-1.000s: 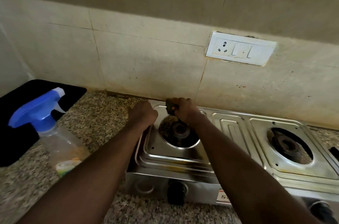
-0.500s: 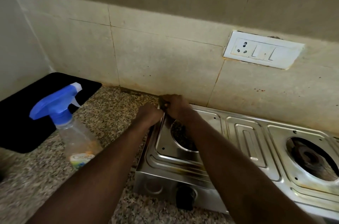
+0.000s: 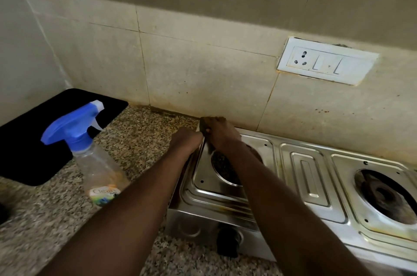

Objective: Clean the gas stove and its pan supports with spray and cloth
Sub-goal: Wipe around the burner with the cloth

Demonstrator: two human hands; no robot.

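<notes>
A stainless steel gas stove [image 3: 300, 176] stands on a speckled granite counter against the tiled wall. No pan supports are on its two burners. My right hand [image 3: 222, 132] is at the stove's far left corner, closed on a small dark cloth or scrubber [image 3: 205, 127] pressed to the steel. My left hand [image 3: 186, 143] is curled over the stove's left edge, gripping it. My right forearm hides part of the left burner [image 3: 222, 166]. The right burner [image 3: 383, 194] is in plain sight. A clear spray bottle [image 3: 94, 162] with a blue trigger head stands left of the stove.
A black mat [image 3: 29, 140] lies on the granite counter [image 3: 144, 138] at the far left, behind the bottle. A white socket and switch plate [image 3: 325, 62] is on the wall above the stove. A black stove knob [image 3: 228, 240] sticks out at the front.
My right hand with the dark cloth has moved from the back of the left burner to the stove's far left corner. My left hand stays on the left edge. The view has shifted left.
</notes>
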